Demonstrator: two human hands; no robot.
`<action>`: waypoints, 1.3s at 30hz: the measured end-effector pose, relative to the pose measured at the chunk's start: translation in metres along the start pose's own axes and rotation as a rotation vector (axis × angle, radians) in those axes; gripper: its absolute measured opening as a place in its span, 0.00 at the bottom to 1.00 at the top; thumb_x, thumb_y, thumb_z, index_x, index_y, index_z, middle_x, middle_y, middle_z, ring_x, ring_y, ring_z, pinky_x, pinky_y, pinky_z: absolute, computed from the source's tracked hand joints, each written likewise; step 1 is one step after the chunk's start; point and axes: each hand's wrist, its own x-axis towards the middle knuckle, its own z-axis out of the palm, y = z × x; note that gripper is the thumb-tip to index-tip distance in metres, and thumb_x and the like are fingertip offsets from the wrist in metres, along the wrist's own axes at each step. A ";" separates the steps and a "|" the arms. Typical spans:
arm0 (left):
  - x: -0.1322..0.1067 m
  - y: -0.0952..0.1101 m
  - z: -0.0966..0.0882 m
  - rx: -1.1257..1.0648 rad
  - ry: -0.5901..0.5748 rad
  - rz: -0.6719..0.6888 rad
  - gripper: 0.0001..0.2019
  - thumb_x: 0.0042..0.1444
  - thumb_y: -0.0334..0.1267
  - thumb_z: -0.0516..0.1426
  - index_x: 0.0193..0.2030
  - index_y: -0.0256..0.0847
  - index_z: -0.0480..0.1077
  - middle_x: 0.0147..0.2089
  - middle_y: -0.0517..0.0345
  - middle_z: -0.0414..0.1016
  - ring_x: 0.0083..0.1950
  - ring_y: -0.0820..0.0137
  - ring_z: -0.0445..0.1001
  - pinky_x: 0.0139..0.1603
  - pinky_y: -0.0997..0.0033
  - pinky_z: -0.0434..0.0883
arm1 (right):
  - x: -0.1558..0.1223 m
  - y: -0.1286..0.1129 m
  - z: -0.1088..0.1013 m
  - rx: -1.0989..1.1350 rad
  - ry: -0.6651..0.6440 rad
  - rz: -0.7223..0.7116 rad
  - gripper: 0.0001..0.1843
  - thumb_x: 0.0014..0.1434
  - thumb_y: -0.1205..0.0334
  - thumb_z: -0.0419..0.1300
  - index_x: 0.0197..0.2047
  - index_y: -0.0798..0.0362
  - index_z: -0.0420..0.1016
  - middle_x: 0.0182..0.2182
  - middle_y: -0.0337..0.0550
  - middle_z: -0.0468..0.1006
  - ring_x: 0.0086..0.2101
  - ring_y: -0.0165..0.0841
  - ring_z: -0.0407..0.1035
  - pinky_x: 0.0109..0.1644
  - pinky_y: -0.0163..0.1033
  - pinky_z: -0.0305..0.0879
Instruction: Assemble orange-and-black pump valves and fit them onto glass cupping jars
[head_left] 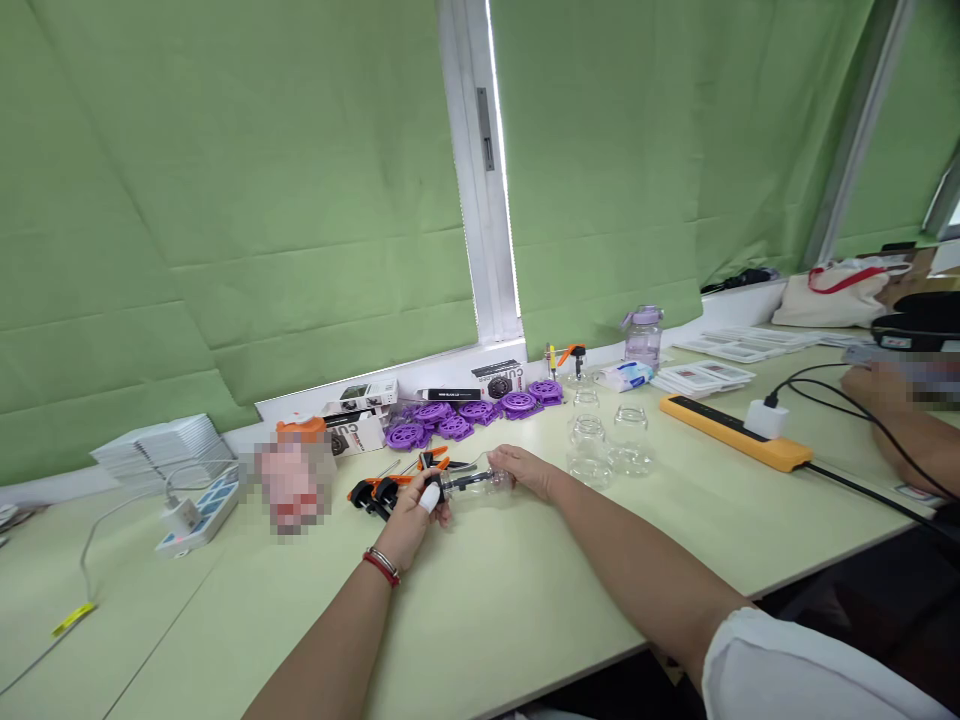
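Between my two hands lies a clear spray bottle [480, 484], tilted on its side just above the table. My left hand [409, 518] is closed round the black collar of its spray head, with a white covering on the thumb. At the other end, my right hand [523, 470] grips the base of the bottle. Beside my left hand are several loose orange and black spray heads [375, 492]. Clear bottles without heads [589, 448] stand to the right of my right hand. Behind them is an upright bottle with an orange trigger [576, 362].
Purple round plastic parts [454, 428] and cup holder boxes [358, 430] line the window side. A yellow power strip [735, 432] lies on the right, a white one [199, 515] on the left. At far right is another person's arm [911, 425]. A lilac jug [643, 338] stands behind.
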 end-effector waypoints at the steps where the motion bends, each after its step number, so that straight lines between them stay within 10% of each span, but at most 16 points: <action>1: 0.000 0.000 0.000 -0.003 0.007 0.002 0.24 0.52 0.46 0.58 0.53 0.39 0.59 0.31 0.58 0.70 0.28 0.71 0.69 0.31 0.69 0.67 | 0.001 0.002 0.000 0.007 0.009 0.003 0.27 0.52 0.35 0.56 0.33 0.55 0.68 0.27 0.40 0.73 0.25 0.28 0.64 0.28 0.33 0.58; 10: 0.002 0.000 -0.002 -0.023 0.060 0.012 0.25 0.51 0.47 0.59 0.53 0.39 0.59 0.31 0.59 0.70 0.28 0.72 0.68 0.30 0.70 0.67 | -0.008 -0.002 -0.008 0.199 -0.142 -0.011 0.41 0.41 0.57 0.71 0.57 0.45 0.60 0.54 0.48 0.65 0.43 0.34 0.68 0.33 0.33 0.64; 21: 0.002 -0.003 -0.001 -0.012 0.038 0.014 0.24 0.51 0.47 0.59 0.52 0.40 0.61 0.31 0.59 0.69 0.29 0.71 0.70 0.30 0.69 0.68 | 0.006 0.004 -0.003 0.082 -0.001 0.083 0.34 0.54 0.32 0.50 0.39 0.58 0.72 0.25 0.45 0.75 0.21 0.29 0.65 0.20 0.33 0.54; 34: 0.002 -0.001 -0.005 -0.058 0.085 0.003 0.27 0.49 0.47 0.60 0.53 0.39 0.60 0.30 0.61 0.69 0.28 0.72 0.69 0.30 0.69 0.68 | -0.008 0.000 -0.008 0.228 -0.139 -0.029 0.42 0.40 0.54 0.71 0.59 0.47 0.63 0.52 0.48 0.67 0.36 0.32 0.69 0.34 0.35 0.64; 39: 0.002 0.001 -0.003 -0.062 0.074 -0.005 0.26 0.49 0.46 0.60 0.52 0.38 0.60 0.29 0.60 0.69 0.27 0.71 0.69 0.29 0.69 0.67 | -0.003 0.002 -0.005 0.216 -0.078 -0.010 0.32 0.45 0.45 0.67 0.51 0.52 0.71 0.40 0.45 0.73 0.30 0.29 0.65 0.28 0.33 0.58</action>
